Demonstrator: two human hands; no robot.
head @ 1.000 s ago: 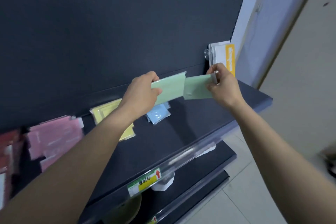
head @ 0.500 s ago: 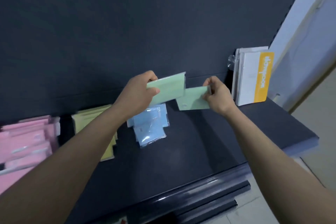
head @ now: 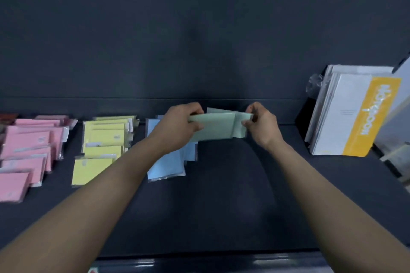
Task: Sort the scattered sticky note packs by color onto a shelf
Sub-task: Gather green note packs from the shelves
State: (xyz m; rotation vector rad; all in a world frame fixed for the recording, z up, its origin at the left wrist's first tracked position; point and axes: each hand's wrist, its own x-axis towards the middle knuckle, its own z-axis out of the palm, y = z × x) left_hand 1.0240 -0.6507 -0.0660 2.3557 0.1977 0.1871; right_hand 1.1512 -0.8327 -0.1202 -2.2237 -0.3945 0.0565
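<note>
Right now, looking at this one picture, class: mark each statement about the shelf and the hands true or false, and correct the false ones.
1. The left hand and the right hand both grip green packs. True.
2. The pink packs lie right of the yellow packs. False: they lie left of them.
3. The blue packs lie on the shelf beside the yellow packs. True.
4. The white and yellow booklets lie flat at the shelf's left end. False: they stand leaning at its right end.

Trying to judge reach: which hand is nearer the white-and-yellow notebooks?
Right. The right hand, pinching a green sticky note pack, is left of the notebooks; the left hand is farther left, over the blue packs.
</note>
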